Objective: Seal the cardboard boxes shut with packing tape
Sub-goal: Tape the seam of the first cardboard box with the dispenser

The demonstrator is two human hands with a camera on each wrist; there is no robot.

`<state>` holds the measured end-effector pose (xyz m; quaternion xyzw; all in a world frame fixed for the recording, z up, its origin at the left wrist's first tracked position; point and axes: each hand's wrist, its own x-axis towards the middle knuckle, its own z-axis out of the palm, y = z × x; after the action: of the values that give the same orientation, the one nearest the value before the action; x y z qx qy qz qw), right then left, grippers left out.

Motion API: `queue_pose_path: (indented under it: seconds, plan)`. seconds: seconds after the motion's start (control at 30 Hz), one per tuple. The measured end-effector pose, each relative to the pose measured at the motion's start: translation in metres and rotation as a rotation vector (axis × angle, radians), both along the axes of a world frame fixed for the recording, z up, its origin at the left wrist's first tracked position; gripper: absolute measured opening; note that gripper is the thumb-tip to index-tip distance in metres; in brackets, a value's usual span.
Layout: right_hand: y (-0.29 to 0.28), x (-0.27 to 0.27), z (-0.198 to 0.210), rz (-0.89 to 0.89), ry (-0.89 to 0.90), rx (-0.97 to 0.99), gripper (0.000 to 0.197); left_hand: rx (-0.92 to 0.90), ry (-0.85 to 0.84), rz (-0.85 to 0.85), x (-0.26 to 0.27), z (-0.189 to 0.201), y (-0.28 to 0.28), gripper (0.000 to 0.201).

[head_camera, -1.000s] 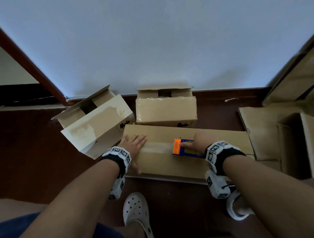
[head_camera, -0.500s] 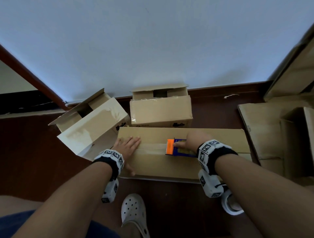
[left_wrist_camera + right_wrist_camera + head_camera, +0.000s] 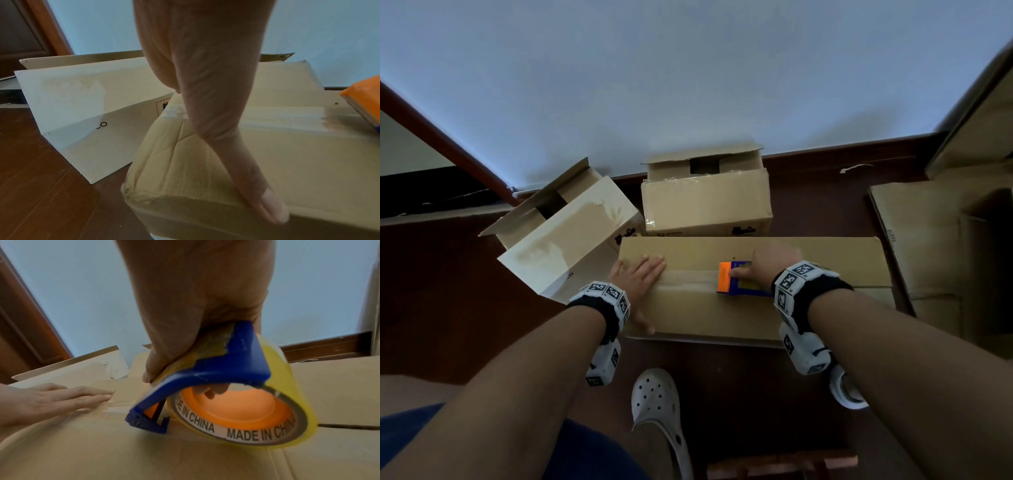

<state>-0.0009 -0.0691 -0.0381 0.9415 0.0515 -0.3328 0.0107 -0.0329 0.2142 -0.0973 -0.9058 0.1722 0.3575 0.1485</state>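
A long closed cardboard box lies across the floor in front of me. My left hand presses flat on its left end, fingers straight, thumb at the near edge. My right hand grips a blue and orange tape dispenser at mid-box. A strip of clear tape runs along the seam from my left hand to the dispenser. In the right wrist view the yellowish tape roll rests on the box. The seam to the right of it lies untaped.
An open box leans tilted at the left, touching the long box. Another open box stands behind it by the wall. Flattened cardboard lies at the right. My white clog is on the dark wood floor.
The head view has shifted a little. Both hands and the dispenser keep nearly the same places on the long box.
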Motion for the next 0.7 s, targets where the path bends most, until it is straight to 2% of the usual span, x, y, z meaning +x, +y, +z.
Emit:
queue_pose_path:
  seconds: [0.7]
  plan:
    - [0.006, 0.002, -0.015, -0.069, 0.001, -0.055, 0.065, -0.051, 0.007, -0.046, 0.001, -0.004, 0.008, 0.144]
